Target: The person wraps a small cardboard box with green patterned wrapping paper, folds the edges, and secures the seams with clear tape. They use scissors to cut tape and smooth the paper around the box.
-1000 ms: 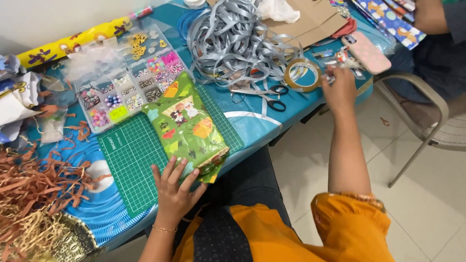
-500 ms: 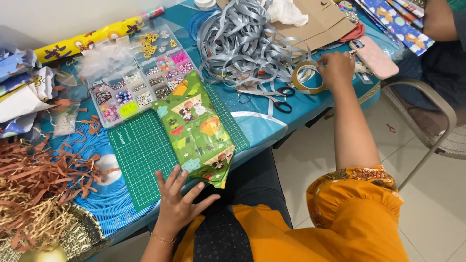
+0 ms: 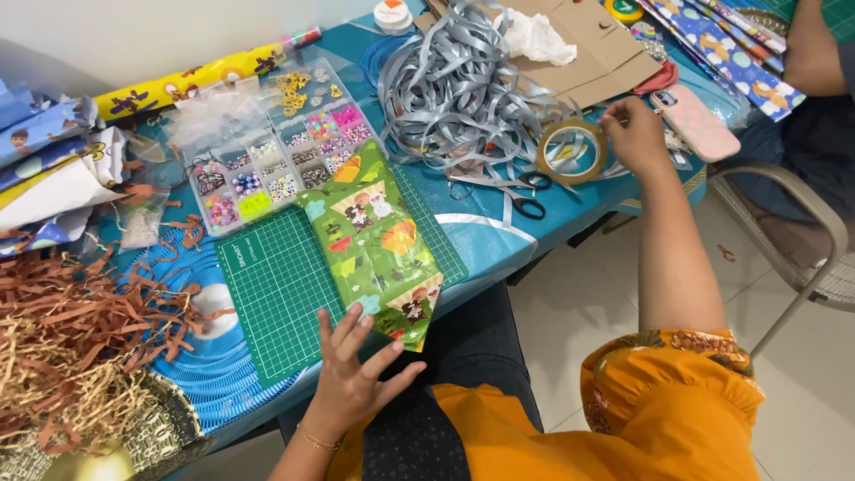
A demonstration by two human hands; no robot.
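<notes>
My left hand (image 3: 354, 374) rests flat, fingers spread, on the green wrapped parcel (image 3: 378, 240) lying across the cutting mat (image 3: 276, 285) — farther off, my right hand (image 3: 637, 134) pinches the tape roll (image 3: 572, 151) beside grey ribbons (image 3: 459, 89).

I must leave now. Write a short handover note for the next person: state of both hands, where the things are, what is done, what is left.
Left hand: open, fingers spread, pressing the near end of the green wrapped parcel.
Right hand: stretched out to the roll of clear tape, fingers at its edge; grip not clear.
Parcel lies on the green cutting mat. Scissors lie between the mat and the tape, beside the pile of grey ribbon.
Done: paper is folded around the parcel.
Left: no tape visible on the folds; the near end probably needs sealing.
</notes>
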